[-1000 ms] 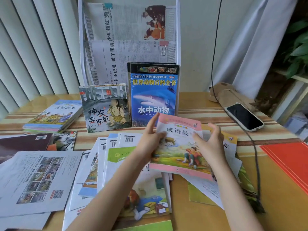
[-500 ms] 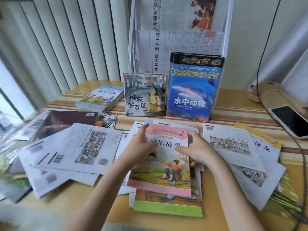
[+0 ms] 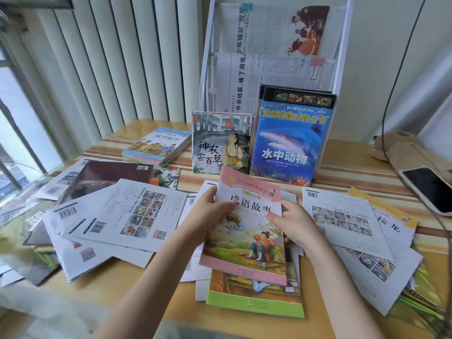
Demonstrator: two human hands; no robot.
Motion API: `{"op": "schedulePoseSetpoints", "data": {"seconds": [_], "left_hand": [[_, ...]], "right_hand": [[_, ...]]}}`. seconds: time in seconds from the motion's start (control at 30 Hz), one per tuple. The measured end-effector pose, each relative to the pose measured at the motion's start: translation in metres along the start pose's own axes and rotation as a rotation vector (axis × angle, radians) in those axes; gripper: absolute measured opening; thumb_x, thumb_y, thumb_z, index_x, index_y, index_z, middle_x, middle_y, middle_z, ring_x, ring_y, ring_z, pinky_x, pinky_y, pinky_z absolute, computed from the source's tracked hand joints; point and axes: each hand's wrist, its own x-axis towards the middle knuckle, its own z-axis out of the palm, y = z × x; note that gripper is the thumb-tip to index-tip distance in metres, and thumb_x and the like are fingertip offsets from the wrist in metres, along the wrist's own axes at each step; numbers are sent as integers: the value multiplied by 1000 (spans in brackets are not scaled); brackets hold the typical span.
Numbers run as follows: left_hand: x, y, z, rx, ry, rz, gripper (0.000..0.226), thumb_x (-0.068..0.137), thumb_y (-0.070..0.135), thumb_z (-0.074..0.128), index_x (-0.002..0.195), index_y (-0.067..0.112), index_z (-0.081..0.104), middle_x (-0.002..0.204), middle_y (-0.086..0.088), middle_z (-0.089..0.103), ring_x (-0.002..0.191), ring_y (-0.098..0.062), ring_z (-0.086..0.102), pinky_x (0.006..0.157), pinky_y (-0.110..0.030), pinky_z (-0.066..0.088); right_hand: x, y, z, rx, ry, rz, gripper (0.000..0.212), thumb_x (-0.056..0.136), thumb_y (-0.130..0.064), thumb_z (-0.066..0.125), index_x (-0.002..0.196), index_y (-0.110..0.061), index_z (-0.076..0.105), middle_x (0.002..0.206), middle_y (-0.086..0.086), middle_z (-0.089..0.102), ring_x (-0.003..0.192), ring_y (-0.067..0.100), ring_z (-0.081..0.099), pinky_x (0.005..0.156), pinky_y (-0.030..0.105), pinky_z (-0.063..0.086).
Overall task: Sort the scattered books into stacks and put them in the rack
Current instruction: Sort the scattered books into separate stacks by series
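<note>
Both hands hold a pink-edged picture book (image 3: 247,241) just above the table's middle. My left hand (image 3: 210,214) grips its left edge, thumb on the cover. My right hand (image 3: 291,221) grips its right edge. Under it lies a green-edged book (image 3: 254,304) on white-backed books. A white mesh rack (image 3: 208,69) stands at the back with newspapers in its upper pockets. A blue shark book (image 3: 288,145) and a grey illustrated book (image 3: 220,143) stand upright at its base. A small stack of similar books (image 3: 156,146) lies left of the rack.
Many books lie face down across the wooden table (image 3: 122,277), white backs (image 3: 132,214) at the left and more (image 3: 342,216) at the right. A dark maroon book (image 3: 110,174) lies at the left. A phone (image 3: 428,187) and cable sit at the right, by a plush toy (image 3: 396,148).
The view swung left, then moved closer. The pink-edged book came off the right-hand pile to the middle, over the green-edged book. Both hands kept their grip.
</note>
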Motion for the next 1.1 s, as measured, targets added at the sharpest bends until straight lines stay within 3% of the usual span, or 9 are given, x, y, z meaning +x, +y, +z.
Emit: {"op": "schedulePoseSetpoints", "data": {"seconds": [0.07,0.2,0.3,0.4,0.5,0.6,0.8,0.93,1.1], "left_hand": [[2,8,-9,-56,42,36,24,86,4,64,105,16,56,85,-7,70,57,-15,69,47,-26,54],[4,33,-54,-185,115,149,26,85,0,61,110,4,61,77,-7,72,56,-16,68,50,-26,56],[6,46,-93,-227,184,324,34,83,-1,63,116,8,60,90,-7,73,70,-18,70,62,-30,58],[10,52,-124,-198,231,507,53,73,-1,70,120,21,55,100,-1,73,88,-17,70,73,-32,58],[7,51,-146,-98,253,570,75,66,3,74,132,22,43,114,-3,66,102,-18,67,77,-32,58],[6,24,-153,-47,222,531,83,68,-4,78,129,37,40,120,-1,61,104,-16,65,73,-31,58],[17,-21,-165,91,442,383,79,64,38,83,132,27,44,122,7,62,111,-10,61,98,-42,48],[44,6,-190,-199,583,250,21,94,34,53,112,26,61,111,0,68,95,-18,66,77,-40,56],[115,28,-220,-423,644,229,35,97,18,47,131,9,47,122,-13,58,95,-24,65,60,-26,57]], "right_hand": [[-5,-15,-1,-35,23,-73,50,88,-33,64,134,-28,46,97,-3,59,80,5,56,70,26,44],[-4,-43,13,-58,33,-88,85,77,-55,65,146,-24,26,141,-1,41,131,20,38,104,39,36],[4,-72,48,202,-222,-140,55,69,-55,69,113,-25,54,116,-8,63,112,16,58,91,29,47],[31,-90,85,242,-212,-306,26,82,-32,71,103,-32,56,111,-6,65,111,14,58,101,41,43],[47,-106,108,353,-306,-330,34,86,-23,67,113,-37,52,120,-8,61,114,6,55,105,37,41],[52,-103,122,373,-393,-312,35,91,-22,61,117,-40,44,113,-22,57,97,-15,55,85,14,49],[71,-101,154,447,-341,-258,29,92,-18,58,119,-28,52,119,-11,61,106,0,58,82,16,48],[119,-149,178,547,-240,-185,23,93,-15,57,115,-15,51,107,-8,59,103,12,56,84,22,41],[214,-190,226,562,-78,7,56,92,-28,59,139,-10,33,142,0,37,128,18,39,101,32,32]]}}
